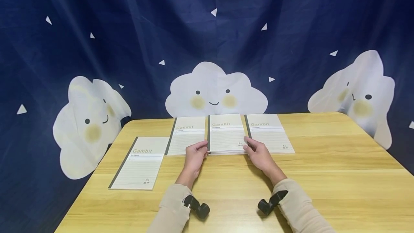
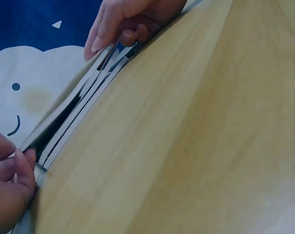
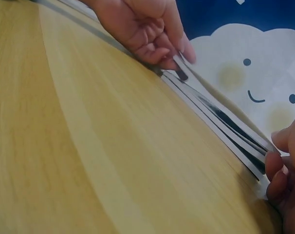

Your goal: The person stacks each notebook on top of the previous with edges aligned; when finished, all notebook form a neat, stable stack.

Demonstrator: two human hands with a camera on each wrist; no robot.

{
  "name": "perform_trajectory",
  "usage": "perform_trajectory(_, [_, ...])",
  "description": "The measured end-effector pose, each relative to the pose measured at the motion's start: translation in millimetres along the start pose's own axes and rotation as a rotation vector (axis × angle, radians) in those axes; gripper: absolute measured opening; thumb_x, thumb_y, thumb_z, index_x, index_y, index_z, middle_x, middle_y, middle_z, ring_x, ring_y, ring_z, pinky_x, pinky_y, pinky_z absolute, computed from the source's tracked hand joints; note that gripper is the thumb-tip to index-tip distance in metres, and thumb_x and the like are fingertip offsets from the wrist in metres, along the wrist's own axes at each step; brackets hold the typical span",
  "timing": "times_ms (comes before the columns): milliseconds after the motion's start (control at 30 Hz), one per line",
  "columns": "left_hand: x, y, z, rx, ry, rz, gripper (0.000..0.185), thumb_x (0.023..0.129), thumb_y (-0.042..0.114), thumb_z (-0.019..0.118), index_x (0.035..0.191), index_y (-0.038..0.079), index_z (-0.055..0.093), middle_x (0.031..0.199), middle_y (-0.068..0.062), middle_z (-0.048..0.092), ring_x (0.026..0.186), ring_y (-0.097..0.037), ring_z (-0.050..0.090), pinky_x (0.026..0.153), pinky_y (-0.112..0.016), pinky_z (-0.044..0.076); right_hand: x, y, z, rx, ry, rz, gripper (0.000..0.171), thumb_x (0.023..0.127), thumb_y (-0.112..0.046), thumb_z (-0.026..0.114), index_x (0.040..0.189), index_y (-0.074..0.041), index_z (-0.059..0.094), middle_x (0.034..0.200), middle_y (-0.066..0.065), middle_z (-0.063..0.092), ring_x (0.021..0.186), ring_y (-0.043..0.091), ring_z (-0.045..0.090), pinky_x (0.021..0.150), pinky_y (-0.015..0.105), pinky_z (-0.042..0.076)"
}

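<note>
Behind the light wooden table [image 1: 323,175] hung a dark blue curtain with smiling white clouds [image 1: 215,91]. At the far middle of the table lay a small stack of cream lined notebooks with dark spines [image 1: 225,134]. The left hand [image 1: 195,155] pinched its near left corner, and the right hand [image 1: 258,152] pinched its near right corner, lifting the top cover a little. Single notebooks of the same kind lay just beside it on the left [image 1: 187,135] and right [image 1: 270,132], and one more [image 1: 140,163] lay nearer, to the left.

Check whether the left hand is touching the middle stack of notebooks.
Touching. The left wrist view shows the left hand with its fingertips against the near corner of the notebook stack, lifting the top cover.
</note>
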State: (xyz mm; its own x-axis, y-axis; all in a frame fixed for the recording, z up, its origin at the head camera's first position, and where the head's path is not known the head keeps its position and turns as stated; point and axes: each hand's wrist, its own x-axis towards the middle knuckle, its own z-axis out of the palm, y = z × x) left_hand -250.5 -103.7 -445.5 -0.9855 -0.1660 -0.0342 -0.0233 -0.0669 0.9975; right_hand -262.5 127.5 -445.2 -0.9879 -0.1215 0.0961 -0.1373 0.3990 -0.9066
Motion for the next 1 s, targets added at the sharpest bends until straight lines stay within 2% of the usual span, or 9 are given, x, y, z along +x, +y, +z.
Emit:
perform_trajectory(133, [0.2,1.8,0.3,0.021,-0.015,-0.033,0.032,0.092,-0.001,0.045,0.119,-0.007,0.06,0.086,-0.011,0.059,0.068,-0.009,0.051,0.058,-0.016,0.045,0,1,0,-0.042,-0.006,-0.014,0.044,0.095,-0.009,0.052,0.138,0.001,0.044,0.128,0.021,0.055,0.071,0.016,0.055,0.063,0.022,0.049])
perform_trajectory(233, [-1.3,3.6,0.4,0.048,-0.023,-0.056,0.032,0.094,0.004,0.045,0.121,-0.005,0.059,0.084,-0.007,0.056,0.069,-0.009,0.049,0.057,-0.017,0.043,0,1,1,-0.091,-0.012,-0.033,0.044,0.095,-0.011,0.052,0.137,0.001,0.045,0.132,0.02,0.053,0.084,0.018,0.056,0.069,0.022,0.048])
perform_trajectory(433, [-4.8,7.4,-0.6,0.116,-0.041,-0.065,0.033,0.096,0.012,0.045,0.122,-0.002,0.059,0.079,-0.004,0.053,0.068,-0.011,0.046,0.054,-0.019,0.039,0,2,1,-0.134,-0.024,-0.047,0.046,0.096,-0.013,0.053,0.138,0.001,0.044,0.136,0.019,0.051,0.092,0.023,0.057,0.079,0.031,0.049])
perform_trajectory(500, [-5.2,8.5,-0.5,0.129,-0.043,-0.064,0.033,0.096,0.015,0.046,0.119,-0.003,0.061,0.076,-0.003,0.051,0.066,-0.011,0.044,0.053,-0.019,0.039,-1,2,1,-0.151,-0.029,-0.055,0.046,0.096,-0.013,0.052,0.139,0.001,0.043,0.137,0.02,0.049,0.104,0.027,0.057,0.088,0.037,0.048])
perform_trajectory(567, [-5.0,9.2,-0.4,0.13,-0.044,-0.066,0.033,0.096,0.017,0.047,0.114,-0.004,0.063,0.073,-0.001,0.05,0.064,-0.011,0.043,0.053,-0.02,0.038,-1,2,1,-0.175,-0.033,-0.064,0.047,0.096,-0.014,0.052,0.139,0.001,0.042,0.139,0.019,0.046,0.121,0.03,0.05,0.1,0.042,0.042])
perform_trajectory(633, [-4.6,9.5,-0.2,0.129,-0.046,-0.066,0.033,0.096,0.019,0.048,0.109,-0.005,0.065,0.07,-0.001,0.049,0.062,-0.011,0.042,0.052,-0.02,0.038,-1,2,1,-0.189,-0.039,-0.069,0.048,0.095,-0.015,0.052,0.139,0.001,0.042,0.141,0.02,0.044,0.13,0.032,0.041,0.108,0.045,0.034])
perform_trajectory(733, [-4.3,9.6,-0.2,0.122,-0.05,-0.069,0.033,0.096,0.021,0.048,0.103,-0.007,0.065,0.069,0.0,0.048,0.06,-0.012,0.041,0.052,-0.021,0.038,-1,2,1,-0.208,-0.045,-0.072,0.049,0.095,-0.017,0.052,0.14,0.001,0.041,0.141,0.02,0.043,0.133,0.034,0.036,0.11,0.046,0.03])
perform_trajectory(1000, [-4.8,10.7,0.4,0.176,-0.066,-0.041,0.036,0.097,0.022,0.046,0.098,-0.007,0.065,0.073,-0.002,0.046,0.068,-0.014,0.043,0.056,-0.021,0.04,0,1,2,-0.261,-0.047,-0.086,0.051,0.094,-0.018,0.054,0.139,0.002,0.042,0.142,0.019,0.042,0.132,0.034,0.038,0.11,0.046,0.03])
